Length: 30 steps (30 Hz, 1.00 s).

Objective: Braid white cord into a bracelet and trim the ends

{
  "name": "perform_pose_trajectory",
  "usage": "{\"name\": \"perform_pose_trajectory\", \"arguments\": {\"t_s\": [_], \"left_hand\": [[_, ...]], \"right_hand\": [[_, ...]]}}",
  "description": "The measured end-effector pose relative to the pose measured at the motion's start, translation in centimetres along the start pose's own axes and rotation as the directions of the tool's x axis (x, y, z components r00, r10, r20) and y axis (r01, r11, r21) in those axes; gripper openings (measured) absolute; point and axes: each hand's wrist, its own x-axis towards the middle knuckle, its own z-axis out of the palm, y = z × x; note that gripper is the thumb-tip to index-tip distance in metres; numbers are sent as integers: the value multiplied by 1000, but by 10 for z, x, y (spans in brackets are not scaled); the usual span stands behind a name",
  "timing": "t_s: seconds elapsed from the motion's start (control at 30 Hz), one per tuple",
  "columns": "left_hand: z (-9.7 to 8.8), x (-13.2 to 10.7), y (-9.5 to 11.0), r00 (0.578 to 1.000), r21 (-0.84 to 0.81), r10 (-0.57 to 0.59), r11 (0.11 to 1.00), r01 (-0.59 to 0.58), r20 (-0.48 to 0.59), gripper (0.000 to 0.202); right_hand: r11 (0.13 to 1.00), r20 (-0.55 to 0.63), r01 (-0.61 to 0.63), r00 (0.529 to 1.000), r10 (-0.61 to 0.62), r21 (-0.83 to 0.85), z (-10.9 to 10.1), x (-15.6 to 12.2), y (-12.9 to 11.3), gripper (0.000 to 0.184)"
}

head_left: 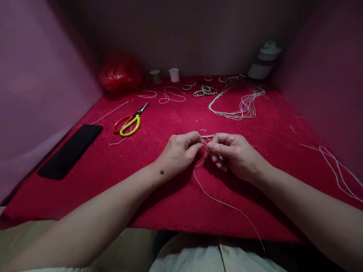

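A small braided cord bracelet (207,136) stretches between my two hands over the red cloth. My left hand (185,147) pinches it, thumb against the fingers. Opposite, my right hand (231,151) closes thumb and forefinger on the thin cord at the bracelet, close to the left fingertips. Below the hands, a loose beige cord end (227,204) trails across the cloth and over the table's front edge. The exact grip points are partly hidden by the fingers.
Scissors (132,122) and a black phone (70,151) lie left. Toward the back are a red plastic bag (119,73), two thread spools (174,74), several braided bracelets (209,90), a cord bundle (235,113) and a bottle (264,62). Loose cord (337,170) lies right.
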Motion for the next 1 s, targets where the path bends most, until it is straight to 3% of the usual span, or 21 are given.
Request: {"name": "perform_pose_trajectory", "arguments": {"t_s": [0.1,0.23,0.4,0.57,0.63,0.77,1.0], "left_hand": [[-13,2,7,984,-211,-169,962,176,48,13],[-20,0,18,949,-297,-289,902,313,123,13],[-11,-3,18,970,-321,-186,919,229,158,13],[-9,-6,18,989,-253,-57,963,90,135,12],[-11,-6,19,991,-309,-61,946,95,120,14],[-16,-4,19,990,-414,-133,900,136,34,11],[-11,-1,10,984,-323,-140,931,169,113,7]], "right_hand": [[998,-19,-48,999,49,37,-2,4,0,27],[993,8,-110,994,111,-42,-1,6,-3,20],[935,25,-71,996,85,-347,6,2,-6,22],[819,69,133,991,-113,-558,8,-4,-2,17],[822,105,170,985,-134,-544,8,-5,-2,15],[903,93,68,995,-31,-423,7,-5,-4,18],[927,90,28,996,7,-374,5,-3,-6,17]]}}
